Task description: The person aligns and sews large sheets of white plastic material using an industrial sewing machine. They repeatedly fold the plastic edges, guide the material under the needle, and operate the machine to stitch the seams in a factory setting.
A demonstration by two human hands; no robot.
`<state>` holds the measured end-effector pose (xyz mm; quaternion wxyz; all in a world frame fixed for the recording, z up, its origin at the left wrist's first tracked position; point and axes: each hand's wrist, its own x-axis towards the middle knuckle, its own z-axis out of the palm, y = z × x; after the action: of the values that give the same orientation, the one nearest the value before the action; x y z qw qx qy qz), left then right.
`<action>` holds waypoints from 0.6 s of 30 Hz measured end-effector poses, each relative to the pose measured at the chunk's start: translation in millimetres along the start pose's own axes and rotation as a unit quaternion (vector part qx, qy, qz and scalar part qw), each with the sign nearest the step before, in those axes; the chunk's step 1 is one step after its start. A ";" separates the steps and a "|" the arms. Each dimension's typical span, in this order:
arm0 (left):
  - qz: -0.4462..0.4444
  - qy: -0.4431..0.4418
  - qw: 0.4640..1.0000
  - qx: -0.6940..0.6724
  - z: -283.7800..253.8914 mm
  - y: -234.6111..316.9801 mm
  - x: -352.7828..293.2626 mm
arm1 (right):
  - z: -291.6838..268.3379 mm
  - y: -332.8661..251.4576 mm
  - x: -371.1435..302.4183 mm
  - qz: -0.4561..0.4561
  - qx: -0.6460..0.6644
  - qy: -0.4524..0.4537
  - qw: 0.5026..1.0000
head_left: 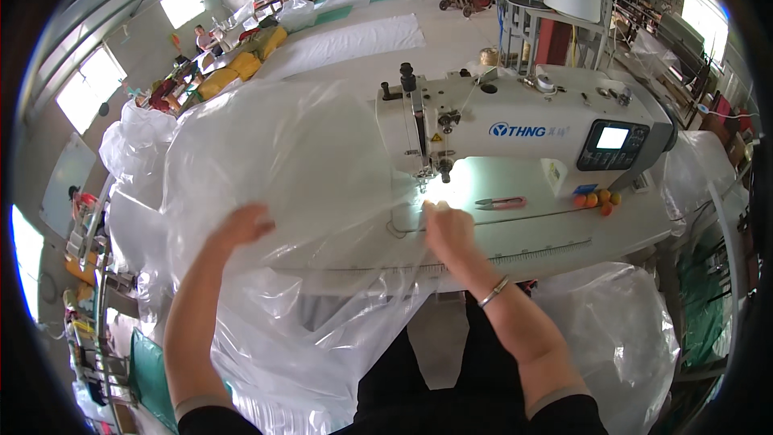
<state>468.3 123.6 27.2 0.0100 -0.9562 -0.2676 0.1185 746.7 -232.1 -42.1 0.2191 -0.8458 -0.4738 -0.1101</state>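
A white sewing machine (491,117) stands in front of me, its lamp lit beside the needle and presser foot (423,181). A large sheet of clear plastic film (290,153) covers the left of the machine table and drapes over the front edge. My right hand (449,232) is closed just in front of the presser foot, its fingertips pinching the film's edge. On the left, my left hand (241,227) is over the film with fingers stretched out, somewhat blurred; whether it touches the film I cannot tell.
Pink-handled thread snips (501,203) lie on the machine table (555,229) right of the needle. Several small orange fruits (597,200) sit below the control panel (613,145). More clear film (612,338) hangs at the right. A metal rack (515,24) rises behind the machine.
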 end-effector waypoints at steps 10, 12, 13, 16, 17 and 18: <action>-0.009 -0.011 0.840 -0.543 54.3 243.5 -187.8 | -2.1 68.7 32.1 0.028 -0.019 0.018 0.999; -0.218 -0.077 0.641 -0.732 64.8 274.4 -183.6 | -6.3 48.3 20.7 0.056 0.056 0.021 0.997; -0.300 -0.044 0.569 -0.765 19.4 299.7 -182.7 | -10.1 45.9 9.4 0.069 0.084 0.032 0.994; -0.212 0.179 0.593 -0.756 44.3 266.2 -183.2 | -31.1 39.9 -9.3 0.104 0.224 0.034 0.968; -0.137 0.218 0.665 -0.701 24.5 276.6 -190.7 | -35.1 39.4 -12.5 0.119 0.272 0.027 0.955; -0.057 0.249 0.727 -0.638 -9.5 294.7 -198.7 | -38.1 42.2 -14.3 0.138 0.264 0.018 0.954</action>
<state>455.9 -230.6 56.1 -0.5289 -0.7156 -0.3220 -0.3233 775.8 -280.2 -25.4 0.4565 -0.8128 -0.3603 0.0348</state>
